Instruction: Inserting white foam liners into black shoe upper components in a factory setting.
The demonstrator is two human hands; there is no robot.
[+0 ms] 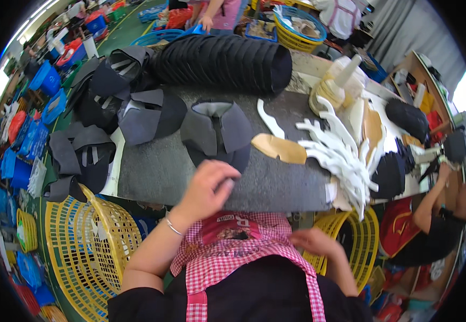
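Note:
A dark grey shoe upper [217, 129] lies flat on the black work mat [286, 188], its light grey lined opening facing the far side. At its near tip is my left hand [206, 188], fingers bent over the edge with the thumb close below; part of the grip is hidden. My right hand [318, 241] hangs below the table edge beside my checked apron [238, 233], fingers loosely stretched and holding nothing visible. Just right of the upper lie a tan insole-shaped piece [280, 148] and a curved white strip [270, 119].
Several white strips [340, 155] are heaped at right, near a cloudy plastic bottle with a spout [337, 88]. Stacked black pieces [222, 61] line the back; more grey uppers [141, 115] crowd the left. Yellow baskets [90, 252] stand below the table. Another person's arm [431, 206] shows at right.

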